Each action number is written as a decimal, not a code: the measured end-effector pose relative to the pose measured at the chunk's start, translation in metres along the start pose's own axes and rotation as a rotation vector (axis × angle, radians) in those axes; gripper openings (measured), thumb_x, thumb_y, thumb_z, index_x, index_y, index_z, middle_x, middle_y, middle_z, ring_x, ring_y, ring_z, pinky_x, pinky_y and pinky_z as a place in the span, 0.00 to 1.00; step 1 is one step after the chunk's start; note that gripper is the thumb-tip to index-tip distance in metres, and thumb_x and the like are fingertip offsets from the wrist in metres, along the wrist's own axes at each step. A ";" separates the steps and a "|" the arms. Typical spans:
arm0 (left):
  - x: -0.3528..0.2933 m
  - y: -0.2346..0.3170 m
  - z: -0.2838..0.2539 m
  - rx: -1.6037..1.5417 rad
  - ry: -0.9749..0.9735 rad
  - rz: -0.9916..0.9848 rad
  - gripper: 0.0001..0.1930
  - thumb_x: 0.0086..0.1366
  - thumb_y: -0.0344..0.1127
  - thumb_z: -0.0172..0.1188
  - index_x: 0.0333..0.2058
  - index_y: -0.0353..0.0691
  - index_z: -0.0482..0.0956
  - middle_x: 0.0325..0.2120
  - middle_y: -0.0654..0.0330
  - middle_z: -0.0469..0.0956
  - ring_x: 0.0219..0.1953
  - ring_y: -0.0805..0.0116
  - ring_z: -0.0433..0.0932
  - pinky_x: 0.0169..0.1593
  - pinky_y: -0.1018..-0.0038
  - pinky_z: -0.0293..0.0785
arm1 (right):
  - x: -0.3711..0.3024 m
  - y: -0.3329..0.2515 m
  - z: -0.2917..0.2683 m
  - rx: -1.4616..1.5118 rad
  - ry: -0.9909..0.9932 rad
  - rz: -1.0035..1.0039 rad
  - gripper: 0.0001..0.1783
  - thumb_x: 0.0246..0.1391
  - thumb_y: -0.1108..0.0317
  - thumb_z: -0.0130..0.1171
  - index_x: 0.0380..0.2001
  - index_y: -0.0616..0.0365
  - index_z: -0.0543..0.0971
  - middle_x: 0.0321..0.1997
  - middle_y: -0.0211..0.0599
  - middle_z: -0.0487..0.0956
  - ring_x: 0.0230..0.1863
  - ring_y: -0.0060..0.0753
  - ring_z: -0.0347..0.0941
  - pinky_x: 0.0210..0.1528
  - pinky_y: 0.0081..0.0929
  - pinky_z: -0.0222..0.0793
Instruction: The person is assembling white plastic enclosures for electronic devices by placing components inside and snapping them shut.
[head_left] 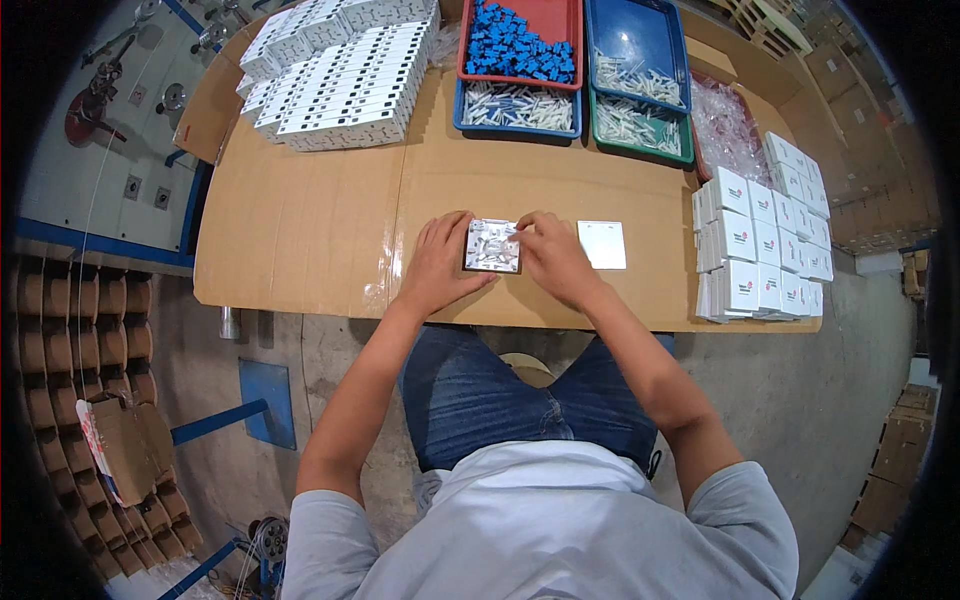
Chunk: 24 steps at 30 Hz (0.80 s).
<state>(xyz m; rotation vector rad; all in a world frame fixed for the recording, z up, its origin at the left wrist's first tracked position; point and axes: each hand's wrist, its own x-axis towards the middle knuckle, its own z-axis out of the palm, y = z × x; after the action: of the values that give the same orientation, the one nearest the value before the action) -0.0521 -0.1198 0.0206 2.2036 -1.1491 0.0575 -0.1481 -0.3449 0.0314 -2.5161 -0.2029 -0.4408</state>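
Note:
A small square white box (486, 262) lies in front of me on the cardboard-covered table, its inside full of pale, shiny parts too small to name. My left hand (434, 266) grips the box's left side, fingers at the upper corner and thumb along the near edge. Over the right part of the box, my right hand (556, 262) has its fingertips pinched together. Whatever they hold, if anything, is hidden. Just right of that hand a flat square white plate (602, 246) lies apart from the box.
At the back left are stacked white boxes (345, 95). Behind are a red tray (520, 80) of blue pieces, blue (575, 128) and green (687, 150) trays of white plugs, and clear plastic bags (725, 125). White square boxes (765, 245) are stacked at right. The table's front edge (520, 322) is near my lap.

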 end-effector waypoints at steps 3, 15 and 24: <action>-0.001 -0.007 0.006 -0.024 0.012 -0.021 0.46 0.48 0.50 0.79 0.62 0.34 0.70 0.60 0.46 0.69 0.62 0.45 0.68 0.67 0.55 0.64 | 0.025 0.035 -0.017 0.095 0.029 0.099 0.10 0.55 0.75 0.60 0.40 0.58 0.85 0.42 0.42 0.81 0.44 0.46 0.78 0.46 0.41 0.73; 0.003 -0.001 0.006 0.003 -0.020 -0.132 0.46 0.47 0.59 0.76 0.59 0.35 0.71 0.59 0.51 0.71 0.64 0.49 0.68 0.71 0.51 0.57 | 0.211 0.186 -0.069 -0.427 0.278 0.207 0.11 0.55 0.68 0.62 0.43 0.51 0.85 0.44 0.40 0.81 0.50 0.48 0.78 0.50 0.49 0.71; 0.005 0.000 0.002 0.016 -0.012 -0.145 0.47 0.48 0.59 0.76 0.60 0.36 0.71 0.60 0.52 0.70 0.65 0.50 0.68 0.72 0.51 0.57 | 0.247 0.217 -0.089 -0.589 0.026 0.153 0.13 0.49 0.73 0.63 0.39 0.49 0.87 0.44 0.40 0.78 0.54 0.49 0.74 0.51 0.50 0.71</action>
<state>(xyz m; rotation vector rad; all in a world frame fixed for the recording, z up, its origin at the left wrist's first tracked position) -0.0495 -0.1246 0.0201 2.2977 -0.9945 -0.0078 0.1106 -0.5621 0.0774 -3.0662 0.1556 -0.5298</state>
